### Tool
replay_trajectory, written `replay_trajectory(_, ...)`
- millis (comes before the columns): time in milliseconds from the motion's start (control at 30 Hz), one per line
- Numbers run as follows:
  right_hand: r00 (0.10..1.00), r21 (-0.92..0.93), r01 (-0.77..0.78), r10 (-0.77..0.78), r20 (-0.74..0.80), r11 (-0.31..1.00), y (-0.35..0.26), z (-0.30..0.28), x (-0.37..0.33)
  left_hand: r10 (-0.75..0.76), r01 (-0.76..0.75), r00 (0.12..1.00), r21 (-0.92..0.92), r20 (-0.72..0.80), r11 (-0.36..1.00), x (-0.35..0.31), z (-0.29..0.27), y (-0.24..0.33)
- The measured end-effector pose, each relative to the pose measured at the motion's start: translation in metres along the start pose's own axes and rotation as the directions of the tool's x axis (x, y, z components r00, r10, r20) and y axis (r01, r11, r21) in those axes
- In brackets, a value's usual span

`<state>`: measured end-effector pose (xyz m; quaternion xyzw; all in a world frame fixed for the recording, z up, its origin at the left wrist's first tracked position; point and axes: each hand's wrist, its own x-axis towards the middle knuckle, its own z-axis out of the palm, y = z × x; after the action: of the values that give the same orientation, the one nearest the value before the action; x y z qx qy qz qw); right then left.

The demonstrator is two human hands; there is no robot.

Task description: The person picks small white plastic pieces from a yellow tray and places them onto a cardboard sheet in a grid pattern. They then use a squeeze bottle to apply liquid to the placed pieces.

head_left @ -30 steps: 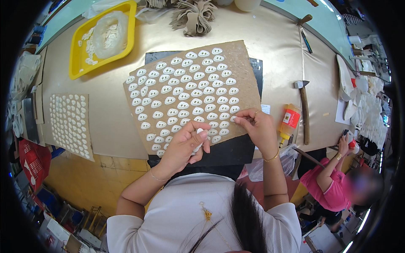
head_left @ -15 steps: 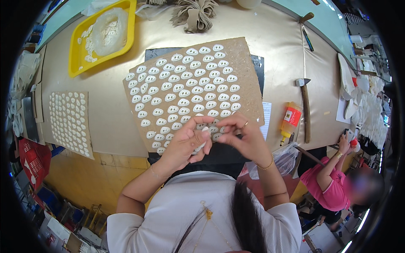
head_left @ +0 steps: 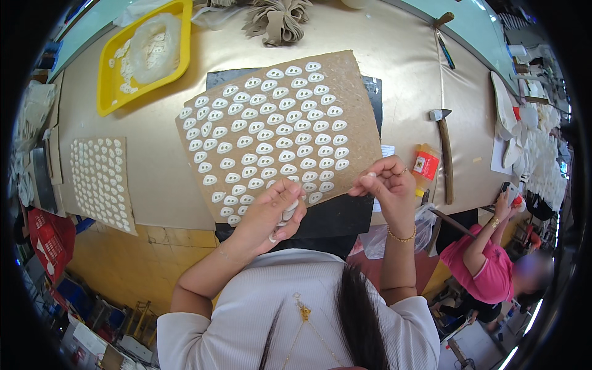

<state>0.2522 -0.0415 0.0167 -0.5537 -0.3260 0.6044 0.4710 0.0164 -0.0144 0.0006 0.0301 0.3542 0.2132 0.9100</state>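
Observation:
A brown cardboard sheet (head_left: pixel 362 132) lies in front of me, covered with rows of small white rounded pieces (head_left: pixel 284 129), each with two dark holes. Over its near edge, my left hand (head_left: pixel 271 213) is closed around several similar white pieces (head_left: pixel 288 213), partly hidden by the fingers. My right hand (head_left: pixel 390 180) is raised just off the sheet's lower right corner. Its thumb and fingers are pinched together; whatever they may hold is too small to make out.
A yellow tray (head_left: pixel 102 80) with a plastic bag and loose white pieces stands far left. Below it lies a smaller filled sheet (head_left: pixel 128 179). On the right are a yellow bottle (head_left: pixel 425 169) with a red label and a hammer (head_left: pixel 445 154). A person in pink (head_left: pixel 478 265) works farther right.
My right hand has moved right, away from my left hand and off the sheet. My left hand stays near the same spot, still closed on white pieces.

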Motion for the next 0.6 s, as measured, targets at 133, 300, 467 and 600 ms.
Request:
replay_trajectory(133, 0.995, -0.315, -0.043, 0.011, -0.104, 0.948, 0.008, -0.006, 0.003, 0.006, -0.007, 1.000, -0.079, -0.015, 0.997, -0.003, 0.004, 0.006)
replay_trajectory(300, 0.989, -0.578, -0.144, 0.105, -0.100, 0.803, 0.005, -0.002, 0.007, -0.004, 0.004, 1.000, -0.004, -0.007, 1.000, -0.004, 0.003, 0.010)
replay_trajectory(467, 0.990, -0.749, -0.129, 0.130, -0.058, 0.650, -0.001, 0.005, 0.013, 0.039, -0.039, 0.999, 0.071, -0.011, 0.997, -0.004, 0.004, 0.006)
replay_trajectory(600, 0.998, -0.838, 0.057, -0.027, 0.050, 0.543, 0.000, 0.006, 0.018, 0.053, -0.053, 0.999, 0.066, 0.005, 0.996, -0.002, 0.001, 0.004)
